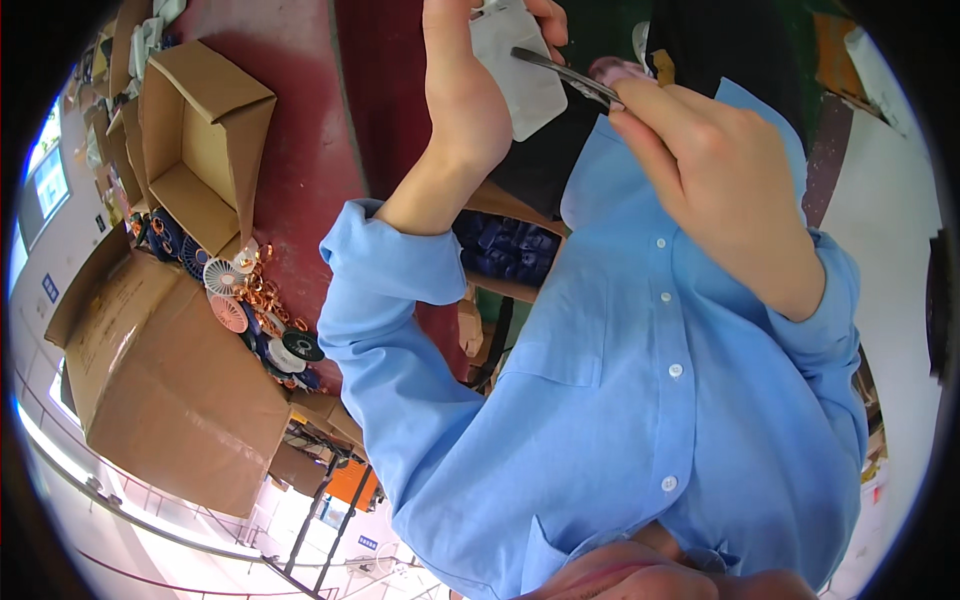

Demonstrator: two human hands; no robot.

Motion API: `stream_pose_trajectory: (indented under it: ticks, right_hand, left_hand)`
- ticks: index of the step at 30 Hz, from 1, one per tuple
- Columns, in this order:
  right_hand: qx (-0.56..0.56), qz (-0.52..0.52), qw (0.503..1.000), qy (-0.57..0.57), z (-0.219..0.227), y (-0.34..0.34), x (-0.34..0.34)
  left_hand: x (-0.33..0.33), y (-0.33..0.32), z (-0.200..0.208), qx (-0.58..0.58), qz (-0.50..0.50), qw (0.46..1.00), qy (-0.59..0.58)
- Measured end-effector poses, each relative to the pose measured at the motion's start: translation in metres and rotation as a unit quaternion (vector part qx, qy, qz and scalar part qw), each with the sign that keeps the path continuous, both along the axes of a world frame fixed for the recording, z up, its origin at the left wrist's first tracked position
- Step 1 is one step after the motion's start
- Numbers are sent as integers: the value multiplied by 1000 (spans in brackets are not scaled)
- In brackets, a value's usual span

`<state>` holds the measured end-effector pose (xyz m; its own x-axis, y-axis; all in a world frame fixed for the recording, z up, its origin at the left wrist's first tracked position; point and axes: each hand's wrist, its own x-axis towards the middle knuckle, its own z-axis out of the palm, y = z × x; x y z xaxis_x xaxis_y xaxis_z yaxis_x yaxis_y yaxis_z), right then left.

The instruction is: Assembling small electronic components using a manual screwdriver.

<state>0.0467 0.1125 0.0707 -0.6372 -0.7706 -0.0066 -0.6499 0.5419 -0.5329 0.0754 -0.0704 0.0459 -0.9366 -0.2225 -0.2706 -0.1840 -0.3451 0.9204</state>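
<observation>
My left hand (462,95) is raised at the top of the head view, its fingers partly cut off by the upper edge. It is closed on a flat, whitish sheet-like piece (520,85) with rounded corners. From the right, my right hand (715,160) grips slim dark metal tweezers (567,72) between thumb and fingers. Their tip lies over the upper part of the pale piece; whether it touches the surface, I cannot tell. Something pinkish and blurred (618,70) shows just beyond the right fingertips.
A dark red table (310,130) lies to the left. On it, an open cardboard box (195,170) stands beside a pile of copper-coloured rings and round fan-like grilles (228,310). A larger carton (180,390) is nearer. Beside my left forearm, a box holds dark blue parts (508,248).
</observation>
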Motion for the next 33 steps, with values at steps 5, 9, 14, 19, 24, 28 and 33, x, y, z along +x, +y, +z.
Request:
stream_pose_trajectory:
  ticks: [5,9,14,19,24,28,33]
  right_hand:
    - [6,18,1000,9,-1,1,0]
    - [8,17,1000,3,-11,0,5]
    - [-58,-16,998,26,-24,-7,18]
    - [-72,-36,997,19,-23,-17,23]
    - [-94,-49,994,-11,-26,-23,25]
    - [-186,-67,980,16,-42,-30,27]
    - [-217,-67,974,5,-46,-32,28]
  left_hand:
    - [0,-1,-1,18,-47,999,-19]
    - [1,1,-5,47,-26,997,-50]
    - [1,2,1,60,15,997,-42]
    - [2,0,6,76,64,995,-28]
    - [3,0,7,85,104,990,-38]
    - [6,-1,2,84,124,989,4]
    - [5,0,3,74,139,987,27]
